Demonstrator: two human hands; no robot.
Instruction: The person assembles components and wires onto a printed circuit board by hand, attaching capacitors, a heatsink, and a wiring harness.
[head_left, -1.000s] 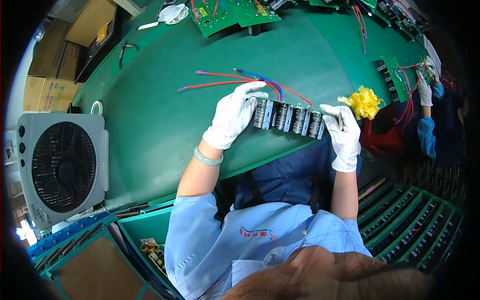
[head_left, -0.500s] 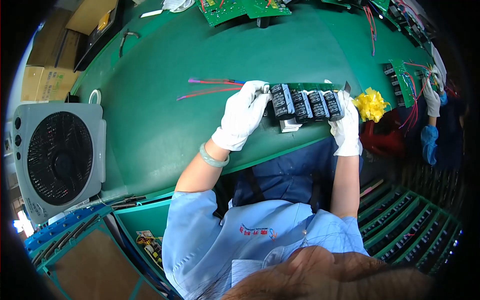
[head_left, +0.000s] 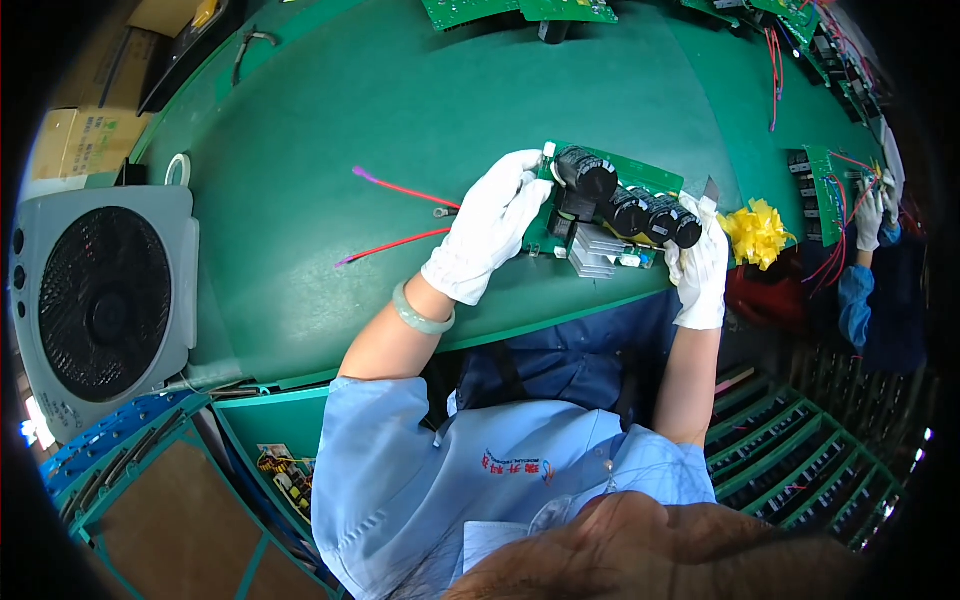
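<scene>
Between my two white-gloved hands is a green circuit board [head_left: 630, 172] bearing several black cylindrical capacitors [head_left: 587, 176] and a finned silver heat sink [head_left: 595, 250]. My left hand [head_left: 490, 225] is closed on the board's left end. Red wires [head_left: 405, 190] with purple tips stick out leftward past that hand. At the right end my right hand [head_left: 703, 255] grips the board's edge, fingers bent beside the last capacitor. A small dark flat piece [head_left: 711, 189] shows above the right glove; I cannot tell what it is. A yellow ribbon-like bundle [head_left: 757, 234] lies just right of that hand.
A grey box fan [head_left: 110, 300] stands at the left, near a roll of tape [head_left: 178, 170]. More circuit boards [head_left: 570, 10] lie along the far side. On the right, a co-worker's gloved hands [head_left: 868, 215] handle another board [head_left: 824, 195]. Green racks [head_left: 810, 460] stand lower right.
The board has tilted in my hands, so the capacitors' round ends and the heat sink now show. The red wires have spread apart. The whole view has shifted slightly.
</scene>
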